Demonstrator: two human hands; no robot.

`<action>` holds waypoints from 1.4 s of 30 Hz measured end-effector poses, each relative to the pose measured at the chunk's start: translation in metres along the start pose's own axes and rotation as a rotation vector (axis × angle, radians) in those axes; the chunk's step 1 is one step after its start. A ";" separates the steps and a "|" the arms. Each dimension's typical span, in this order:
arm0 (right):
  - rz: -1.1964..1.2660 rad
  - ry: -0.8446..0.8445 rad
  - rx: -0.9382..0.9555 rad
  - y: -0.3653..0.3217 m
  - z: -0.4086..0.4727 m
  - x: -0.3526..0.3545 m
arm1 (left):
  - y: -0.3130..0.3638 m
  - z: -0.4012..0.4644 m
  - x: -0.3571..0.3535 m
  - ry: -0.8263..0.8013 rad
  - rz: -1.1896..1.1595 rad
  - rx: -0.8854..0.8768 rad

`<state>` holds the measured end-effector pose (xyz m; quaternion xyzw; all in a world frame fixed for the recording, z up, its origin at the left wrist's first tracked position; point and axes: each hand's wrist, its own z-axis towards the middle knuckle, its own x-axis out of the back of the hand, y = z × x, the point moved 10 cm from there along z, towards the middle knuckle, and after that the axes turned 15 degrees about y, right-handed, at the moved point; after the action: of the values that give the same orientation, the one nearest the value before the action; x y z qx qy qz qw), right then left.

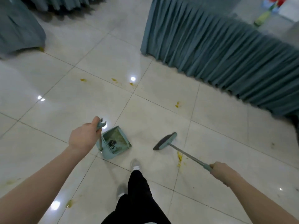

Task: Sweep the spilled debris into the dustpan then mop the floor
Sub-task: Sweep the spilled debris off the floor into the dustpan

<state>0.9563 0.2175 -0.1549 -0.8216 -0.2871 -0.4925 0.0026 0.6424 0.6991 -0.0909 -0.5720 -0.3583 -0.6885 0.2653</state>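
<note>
I count one dustpan (115,142), one broom (165,141), two hands — left (82,137), right (224,171) — two grey shoes (135,164), three skirted tables (218,50), several yellow smears (179,156)

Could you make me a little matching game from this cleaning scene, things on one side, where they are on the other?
Things:
1. dustpan
2. broom
3. bottle
4. dark lump

Places:
A. lying on the floor far behind the table skirt
B. held by the right hand
C. inside the dustpan
D. handle held by the left hand

Pairs: 1-D, 2-B, 3-A, 4-C
</note>
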 end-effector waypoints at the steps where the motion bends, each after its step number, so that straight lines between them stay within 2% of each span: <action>1: -0.010 -0.001 -0.019 0.015 -0.009 -0.004 | 0.011 -0.002 -0.002 -0.007 -0.005 -0.026; 10: -0.068 0.057 -0.063 0.081 -0.065 -0.005 | 0.075 -0.025 -0.010 -0.047 -0.047 -0.124; 17: -0.084 0.042 0.047 0.070 -0.078 -0.003 | 0.117 -0.047 -0.028 -0.112 0.005 -0.178; 20: -0.078 -0.049 0.073 0.066 -0.076 -0.016 | 0.144 -0.065 -0.036 -0.143 0.028 -0.227; 24: 0.265 -0.303 -0.081 0.089 -0.085 -0.050 | 0.181 -0.087 -0.044 -0.172 0.082 -0.288; 27: 0.285 -0.374 -0.022 0.113 -0.097 -0.070 | 0.209 -0.103 -0.044 -0.170 0.093 -0.291; 30: 0.073 -0.214 0.123 0.159 -0.089 -0.093 | 0.244 -0.126 -0.047 -0.173 0.113 -0.281; 33: -0.061 -0.126 0.158 0.225 -0.079 -0.125 | 0.277 -0.158 -0.051 -0.145 0.104 -0.271; 36: -0.127 -0.124 0.160 0.302 -0.072 -0.147 | 0.306 -0.189 -0.054 -0.110 0.098 -0.257; 42: -0.214 -0.135 0.046 0.449 -0.069 -0.166 | 0.369 -0.231 -0.061 -0.112 0.101 -0.277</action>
<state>1.0551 -0.2549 -0.1290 -0.8173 -0.3840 -0.4266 -0.0504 0.8026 0.2902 -0.1006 -0.6579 -0.2448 -0.6843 0.1976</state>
